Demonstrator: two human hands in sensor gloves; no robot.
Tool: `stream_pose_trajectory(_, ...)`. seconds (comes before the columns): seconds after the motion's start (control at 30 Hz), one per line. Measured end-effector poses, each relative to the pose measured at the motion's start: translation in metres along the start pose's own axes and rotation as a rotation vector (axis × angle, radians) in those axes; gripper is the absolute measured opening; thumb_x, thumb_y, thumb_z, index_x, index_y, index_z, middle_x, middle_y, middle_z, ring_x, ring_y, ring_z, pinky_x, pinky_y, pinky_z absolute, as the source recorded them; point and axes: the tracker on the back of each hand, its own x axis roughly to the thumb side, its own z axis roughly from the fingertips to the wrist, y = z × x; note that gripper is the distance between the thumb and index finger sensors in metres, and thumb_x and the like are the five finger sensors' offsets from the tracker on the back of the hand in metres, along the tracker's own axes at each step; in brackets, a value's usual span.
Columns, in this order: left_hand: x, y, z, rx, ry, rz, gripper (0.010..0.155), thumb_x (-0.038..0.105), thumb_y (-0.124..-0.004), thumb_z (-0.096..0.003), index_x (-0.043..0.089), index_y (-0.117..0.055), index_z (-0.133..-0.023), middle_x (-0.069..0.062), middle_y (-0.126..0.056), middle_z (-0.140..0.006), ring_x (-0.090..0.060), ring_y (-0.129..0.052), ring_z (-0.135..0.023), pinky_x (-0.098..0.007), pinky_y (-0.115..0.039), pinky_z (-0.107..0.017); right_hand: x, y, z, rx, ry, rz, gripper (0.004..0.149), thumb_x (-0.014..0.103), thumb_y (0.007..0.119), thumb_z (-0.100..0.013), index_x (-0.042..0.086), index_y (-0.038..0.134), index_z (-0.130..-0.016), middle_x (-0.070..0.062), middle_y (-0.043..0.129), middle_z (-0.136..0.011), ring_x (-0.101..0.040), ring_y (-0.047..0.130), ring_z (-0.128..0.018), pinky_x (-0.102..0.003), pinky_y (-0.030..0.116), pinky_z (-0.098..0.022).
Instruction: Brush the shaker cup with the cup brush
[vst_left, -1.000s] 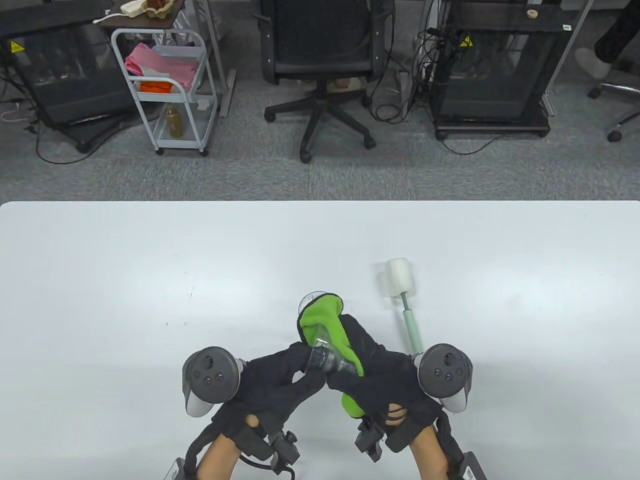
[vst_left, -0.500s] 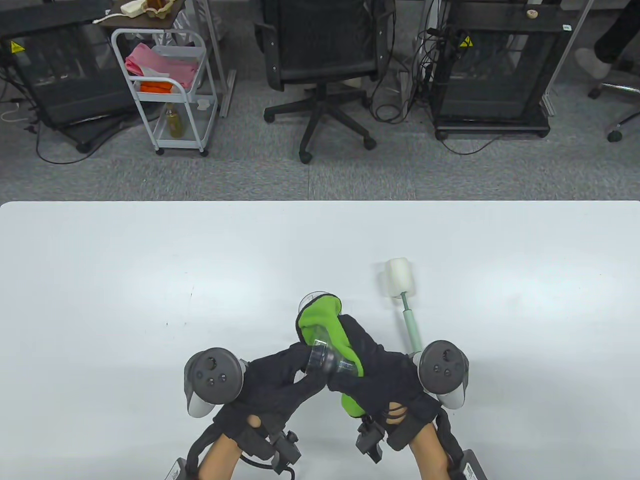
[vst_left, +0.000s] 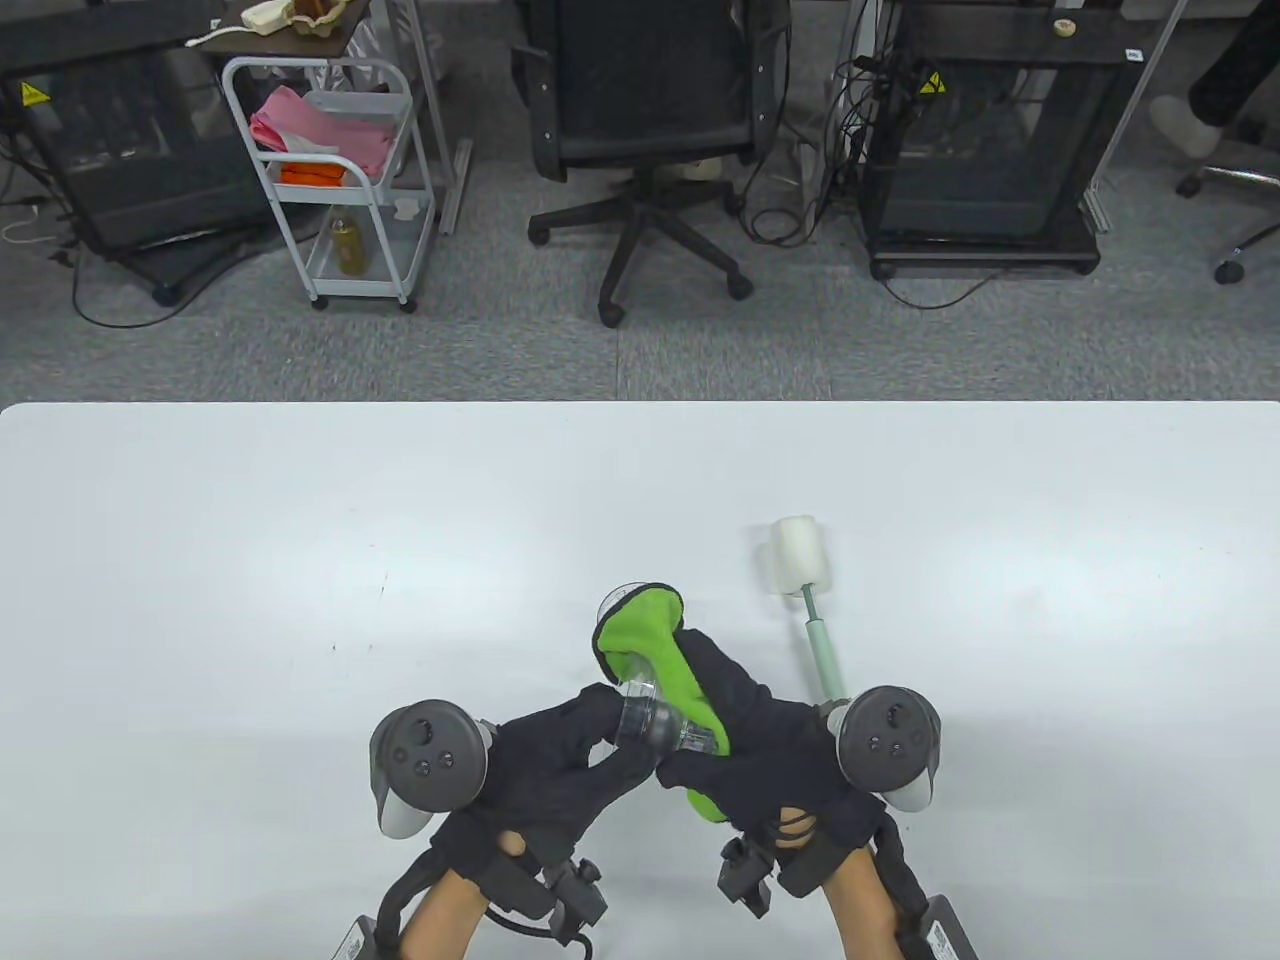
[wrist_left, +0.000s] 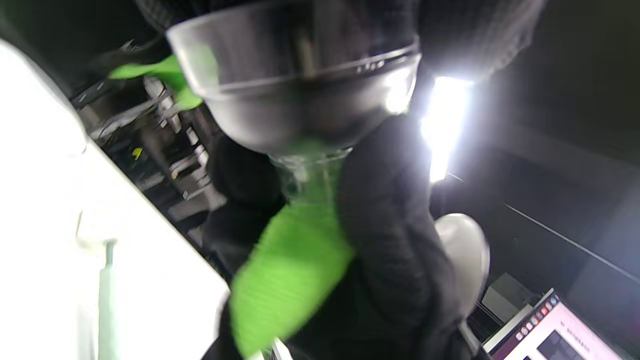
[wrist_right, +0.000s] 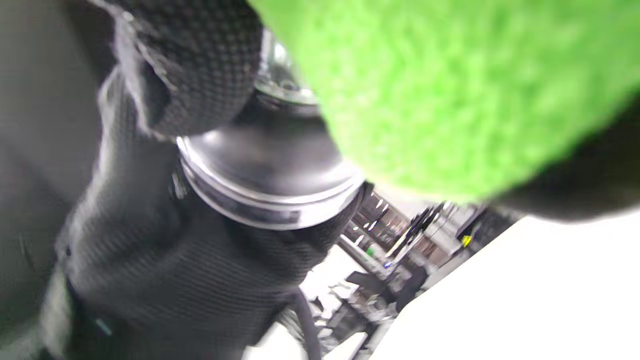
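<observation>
Presently, item one: shaker cup (vst_left: 655, 705), clear plastic, held above the white table (vst_left: 300, 560) near its front edge, between both hands. Long axis slants from near-right to far-left in the table view; one clear end (vst_left: 620, 603) shows past the far edge of the cloth. Which end is the mouth cannot be told, though the rounded dark part (wrist_left: 300, 85) in the left wrist view may be the domed cap.

Item two: green cloth (vst_left: 655, 650), wrapped over the cup's far and right side, its tail hanging below the right hand.

Item three: left hand (vst_left: 560, 760), fingers curled about the cup's dark near end (vst_left: 640, 722), gripping it.

Item four: right hand (vst_left: 760, 750), fingers closed over cloth and cup body together, pressing the cloth to the plastic.

Item five: cup brush (vst_left: 812, 615), lying flat on the table just right of the hands, white foam head (vst_left: 798, 567) pointing away, pale green handle running back toward the right tracker (vst_left: 888, 745); neither hand touches it.

Change from a second ago: cup and cloth much as before; right hand shifted slightly, cloth tail drawn up a little; brush unmoved.

Writing: yellow warning stickers on the floor cabinets (vst_left: 930, 82); no brand legible on cup or brush
</observation>
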Motion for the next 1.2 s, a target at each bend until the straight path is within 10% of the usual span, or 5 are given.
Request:
stream_pose_trajectory(0.13, -0.011, 0.001, 0.002, 0.053, 0.105, 0.173, 0.052, 0.054, -0.075, -0.0477, 0.021, -0.086, -0.087, -0.003, -0.103, -0.073, -0.027, -0.105, -0.067, -0.056, -0.059, -0.069, 0.012, 0.003, -0.001, -0.039, -0.053, 0.18, 0.085, 0.035, 0.099, -0.027, 0.031, 0.058, -0.101, -0.021, 0.069, -0.102, -0.037, 0.096, -0.059, -0.04, 0.089, -0.041)
stream_pose_trajectory(0.47, 0.001, 0.007, 0.0, 0.032, -0.016, -0.097, 0.046, 0.048, -0.079, -0.0432, 0.031, -0.088, -0.085, 0.003, -0.103, -0.077, -0.022, -0.105, -0.075, -0.054, -0.062, -0.07, -0.032, 0.001, 0.004, -0.011, 0.204, -0.462, 0.07, 0.052, 0.062, -0.047, 0.007, 0.057, -0.101, -0.037, 0.072, -0.094, -0.05, 0.097, -0.059, -0.049, 0.09, -0.039)
stream_pose_trajectory(0.87, 0.001, 0.017, 0.005, 0.151, 0.093, -0.356, 0.045, 0.048, -0.083, -0.0408, 0.03, -0.093, -0.081, 0.004, -0.099, -0.07, -0.018, -0.104, -0.07, -0.055, -0.07, -0.067, -0.014, -0.059, 0.003, -0.307, 0.27, 0.218, 0.05, 0.025, 0.094, -0.036, 0.024, 0.083, -0.084, -0.02, 0.095, -0.081, -0.033, 0.109, -0.045, -0.036, 0.098, -0.029)
stream_pose_trajectory(1.2, -0.009, 0.041, 0.012, 0.278, 0.141, -0.295, 0.051, 0.045, -0.084, -0.0427, 0.022, -0.088, -0.087, 0.005, -0.103, -0.066, -0.018, -0.109, -0.062, -0.053, -0.077, -0.062, -0.112, -0.12, 0.034, -0.436, 0.659, 0.762, 0.056, 0.029, 0.088, -0.039, 0.019, 0.074, -0.092, -0.022, 0.083, -0.09, -0.037, 0.103, -0.058, -0.039, 0.094, -0.039)
